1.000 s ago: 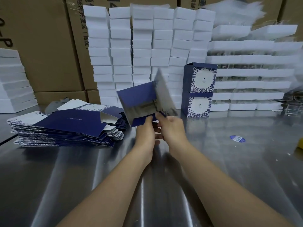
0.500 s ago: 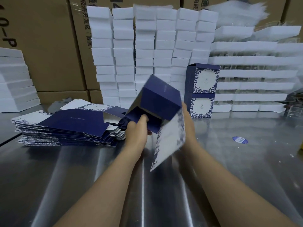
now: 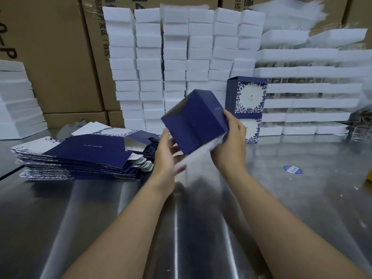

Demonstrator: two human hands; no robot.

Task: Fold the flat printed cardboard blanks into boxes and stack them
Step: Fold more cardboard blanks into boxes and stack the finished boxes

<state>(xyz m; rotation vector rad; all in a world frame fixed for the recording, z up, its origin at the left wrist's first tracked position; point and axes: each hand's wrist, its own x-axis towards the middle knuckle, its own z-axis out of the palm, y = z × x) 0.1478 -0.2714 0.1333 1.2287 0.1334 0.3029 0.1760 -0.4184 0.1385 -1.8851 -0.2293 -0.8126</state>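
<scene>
A half-formed box [image 3: 196, 120] is held tilted above the bench [image 3: 120, 218], near the middle of the view, with a dark blue side facing the camera and one corner pointing down. A white printed panel at its lower edge is blurred, so its position cannot be told.

The right hand [image 3: 231, 143] is at the box's three o'clock side. Its grip is closed on the box, with the thumb lying on the blue face near the right edge and the fingers wrapped behind. The left hand [image 3: 167, 156] is at the box's seven o'clock corner. Its grip is released, with the fingers nearly straight and touching the box from beneath.

A pile of flat blanks [image 3: 80, 156] lies on the bench at nine o'clock from the hands, just beside the left hand. Two finished boxes [image 3: 248, 94] stand one on top of the other at one o'clock, just behind the right hand, which hides part of the lower one.

Columns of white blocks [image 3: 175, 57] fill twelve o'clock behind them, with brown cartons [image 3: 60, 57] at ten o'clock. A round blue sticker [image 3: 292, 169] lies on the bench at three o'clock, well apart from the hands.
</scene>
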